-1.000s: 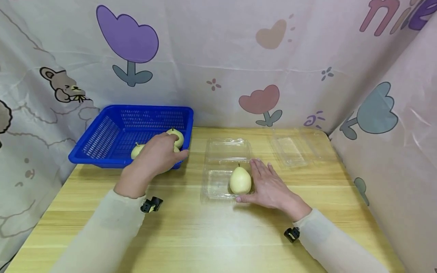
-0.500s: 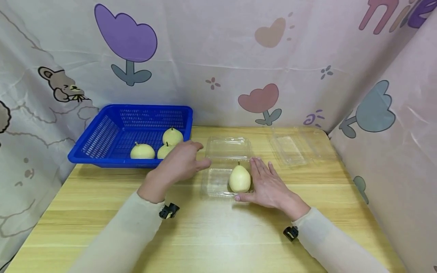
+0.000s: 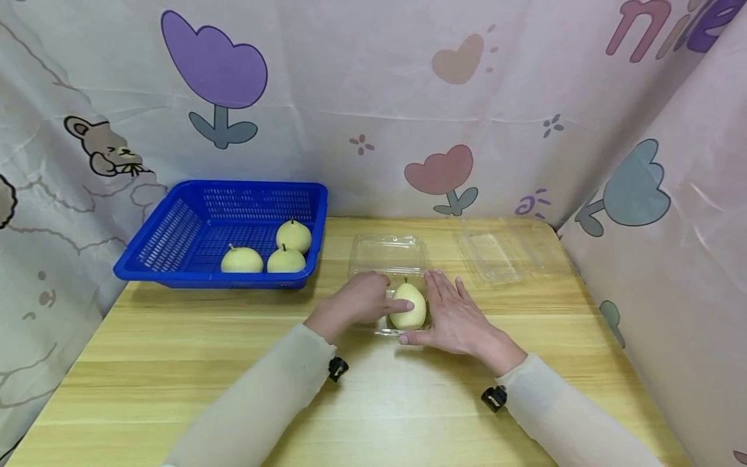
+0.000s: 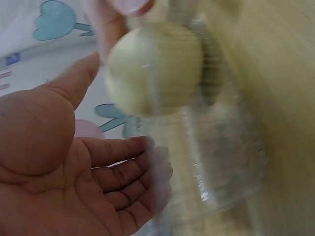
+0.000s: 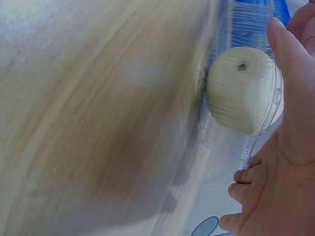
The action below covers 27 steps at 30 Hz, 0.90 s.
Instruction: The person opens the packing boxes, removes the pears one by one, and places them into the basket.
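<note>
A pale yellow pear stands with its stem up in the right part of a clear plastic clamshell box, whose lid lies folded back. My left hand is over the box's left part, its thumb overlapping the pear in the head view. In the left wrist view that left hand has a bare palm and loosely bent fingers, with the pear beyond the thumb. Against the box's right side lies my right hand, fingers straight and thumb along the front edge. Neither hand grips anything.
A blue plastic basket with three pears stands at the back left. Another clear clamshell box lies at the back right of the wooden table. Patterned cloth hangs behind and at both sides.
My left hand has left the pears in the basket and moved right to the clear box. My right hand has stayed against the box, and the pear in it has kept its place.
</note>
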{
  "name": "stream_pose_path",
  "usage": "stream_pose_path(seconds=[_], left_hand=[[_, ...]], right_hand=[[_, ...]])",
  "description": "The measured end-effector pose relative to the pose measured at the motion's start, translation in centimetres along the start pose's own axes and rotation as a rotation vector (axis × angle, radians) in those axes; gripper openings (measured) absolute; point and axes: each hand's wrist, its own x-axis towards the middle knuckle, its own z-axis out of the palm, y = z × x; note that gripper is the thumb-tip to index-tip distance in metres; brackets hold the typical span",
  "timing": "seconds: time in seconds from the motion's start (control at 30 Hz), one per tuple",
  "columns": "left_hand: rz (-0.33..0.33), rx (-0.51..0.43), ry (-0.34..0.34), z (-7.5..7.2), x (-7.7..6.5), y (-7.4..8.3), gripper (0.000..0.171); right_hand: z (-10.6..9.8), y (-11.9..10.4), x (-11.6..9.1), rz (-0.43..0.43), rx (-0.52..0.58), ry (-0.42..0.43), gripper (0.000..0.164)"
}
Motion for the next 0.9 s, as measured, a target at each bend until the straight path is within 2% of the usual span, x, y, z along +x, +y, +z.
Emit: stream_pose_path(seconds=[0.13, 0.3, 0.57, 0.67, 0.8, 0.9], left_hand=[[0.019, 0.001, -0.021, 1.0, 0.8, 0.0, 0.056], [0.064, -0.037, -0.054, 1.3, 0.9, 0.1, 0.049], [0.088, -0.001, 0.004, 1.2, 0.1, 1.1, 0.064], [0.078, -0.026, 0.017, 1.1, -0.2, 1.4, 0.066], [0.056, -0.065, 0.027, 1.3, 0.0, 1.7, 0.065], [0.048, -0.045, 0.030, 1.5, 0.3, 1.7, 0.066]], right_hand=[[0.1, 0.0, 0.0, 0.001, 0.001, -0.005, 0.139], [0.1, 0.0, 0.0, 0.000, 0.009, 0.002, 0.138], [0.0, 0.2, -0.1, -0.008, -0.001, 0.011, 0.138], [0.0, 0.2, -0.2, -0.007, -0.004, 0.000, 0.139], [0.1, 0.2, -0.2, -0.010, -0.007, 0.000, 0.140], [0.1, 0.2, -0.2, -0.014, -0.003, 0.011, 0.139]])
